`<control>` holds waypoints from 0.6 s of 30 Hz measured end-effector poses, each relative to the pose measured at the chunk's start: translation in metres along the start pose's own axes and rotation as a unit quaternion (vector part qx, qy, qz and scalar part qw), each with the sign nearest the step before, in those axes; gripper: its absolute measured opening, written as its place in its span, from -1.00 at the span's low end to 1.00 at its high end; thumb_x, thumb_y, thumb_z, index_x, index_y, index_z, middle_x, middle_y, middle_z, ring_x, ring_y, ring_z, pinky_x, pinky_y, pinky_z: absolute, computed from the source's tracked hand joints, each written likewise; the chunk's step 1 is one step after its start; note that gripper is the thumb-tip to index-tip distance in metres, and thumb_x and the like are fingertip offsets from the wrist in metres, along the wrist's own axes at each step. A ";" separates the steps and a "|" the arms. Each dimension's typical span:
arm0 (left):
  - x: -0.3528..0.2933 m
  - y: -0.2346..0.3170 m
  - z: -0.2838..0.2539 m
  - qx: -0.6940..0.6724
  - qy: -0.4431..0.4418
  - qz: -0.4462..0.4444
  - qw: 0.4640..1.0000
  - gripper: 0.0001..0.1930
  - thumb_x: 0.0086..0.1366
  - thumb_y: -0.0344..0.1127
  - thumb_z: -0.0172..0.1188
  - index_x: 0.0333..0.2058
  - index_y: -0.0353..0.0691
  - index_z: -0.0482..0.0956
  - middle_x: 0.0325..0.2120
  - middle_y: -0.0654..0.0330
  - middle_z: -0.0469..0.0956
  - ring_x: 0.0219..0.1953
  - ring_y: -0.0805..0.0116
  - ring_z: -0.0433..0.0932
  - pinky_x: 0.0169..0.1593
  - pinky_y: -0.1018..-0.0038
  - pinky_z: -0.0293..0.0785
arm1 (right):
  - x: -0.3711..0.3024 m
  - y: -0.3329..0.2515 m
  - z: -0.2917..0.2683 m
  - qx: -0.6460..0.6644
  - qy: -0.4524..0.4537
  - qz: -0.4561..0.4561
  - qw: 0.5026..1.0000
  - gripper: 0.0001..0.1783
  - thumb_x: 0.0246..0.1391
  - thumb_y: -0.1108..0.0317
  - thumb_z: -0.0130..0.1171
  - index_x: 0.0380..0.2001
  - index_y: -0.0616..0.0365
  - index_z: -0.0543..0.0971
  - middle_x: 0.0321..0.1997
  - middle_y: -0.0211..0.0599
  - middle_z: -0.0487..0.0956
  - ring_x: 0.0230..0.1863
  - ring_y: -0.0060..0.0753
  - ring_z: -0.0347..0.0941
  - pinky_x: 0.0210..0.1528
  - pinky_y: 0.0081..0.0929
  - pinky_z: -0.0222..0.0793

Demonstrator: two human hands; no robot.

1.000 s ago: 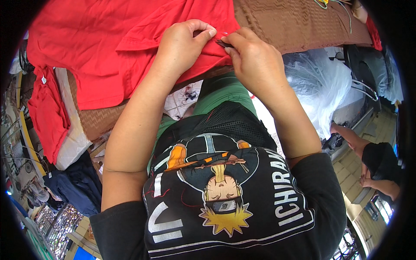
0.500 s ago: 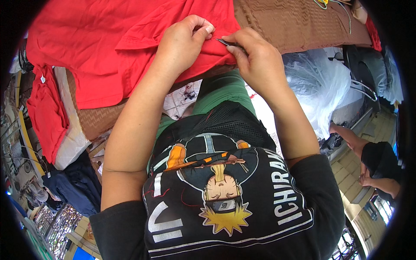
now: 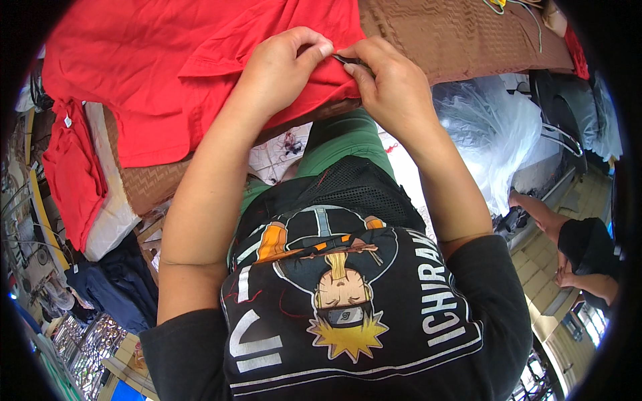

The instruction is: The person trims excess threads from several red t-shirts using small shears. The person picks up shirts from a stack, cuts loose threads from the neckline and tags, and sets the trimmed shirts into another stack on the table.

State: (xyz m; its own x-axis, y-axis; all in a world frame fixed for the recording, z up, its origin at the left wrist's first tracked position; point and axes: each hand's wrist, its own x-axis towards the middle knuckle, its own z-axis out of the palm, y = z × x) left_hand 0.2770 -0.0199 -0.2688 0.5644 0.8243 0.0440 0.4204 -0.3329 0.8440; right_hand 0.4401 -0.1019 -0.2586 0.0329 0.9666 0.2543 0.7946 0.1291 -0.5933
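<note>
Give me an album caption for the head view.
Left hand over bright red fabric, right hand holding a small dark tool close by.

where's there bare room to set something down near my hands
Bare patch: the brown cloth, bordered by the red fabric on its left, your right hand in front and a thin cord farther right. Crowded: leftward, where red fabric spreads, and around your left hand.
</note>
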 end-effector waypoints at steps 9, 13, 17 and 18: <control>-0.016 0.039 -0.082 -0.089 -0.080 0.119 0.986 -0.71 0.39 -0.23 0.01 -0.26 -0.39 0.54 -0.29 0.06 0.54 -0.23 0.35 0.52 -0.10 0.46 0.41 | 0.008 0.013 -0.021 0.032 0.079 0.016 0.996 -0.72 -0.06 0.35 0.25 -0.21 0.13 0.58 -0.24 -0.11 0.56 -0.20 -0.07 0.53 -0.18 -0.26 0.43; -0.014 -0.001 -0.041 0.233 0.006 0.124 0.965 -0.66 0.11 -0.44 0.24 -0.09 -0.23 0.51 -0.10 0.07 0.53 -0.04 0.11 0.50 0.06 0.32 0.40 | -0.002 0.014 -0.006 0.069 -0.005 0.036 0.997 -0.65 -0.14 0.38 0.30 -0.18 0.11 0.59 -0.28 -0.16 0.56 -0.28 -0.11 0.54 -0.24 -0.30 0.45; -0.052 -0.004 -0.043 0.310 0.068 0.167 0.934 -0.66 -0.04 -0.54 0.24 -0.21 -0.16 0.56 -0.16 0.20 0.54 -0.06 0.15 0.49 0.00 0.30 0.37 | -0.032 -0.003 -0.022 0.049 -0.122 -0.151 0.980 -0.79 -0.16 0.37 0.30 -0.35 0.09 0.61 -0.42 -0.23 0.55 -0.36 -0.12 0.53 -0.33 -0.29 0.42; -0.060 -0.008 -0.045 0.324 0.078 0.163 0.929 -0.66 -0.07 -0.56 0.23 -0.24 -0.14 0.57 -0.17 0.23 0.54 -0.07 0.17 0.49 -0.01 0.30 0.37 | -0.038 -0.005 -0.025 0.054 -0.181 -0.139 0.972 -0.80 -0.17 0.35 0.31 -0.38 0.09 0.61 -0.43 -0.24 0.54 -0.37 -0.12 0.52 -0.34 -0.30 0.42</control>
State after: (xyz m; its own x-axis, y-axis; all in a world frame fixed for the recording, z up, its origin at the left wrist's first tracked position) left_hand 0.2078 -0.0464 -0.2540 0.6484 0.6709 0.3599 0.6129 -0.7404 0.2758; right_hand 0.4505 -0.1449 -0.2460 -0.4041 0.9035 0.1425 0.6733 0.3993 -0.6223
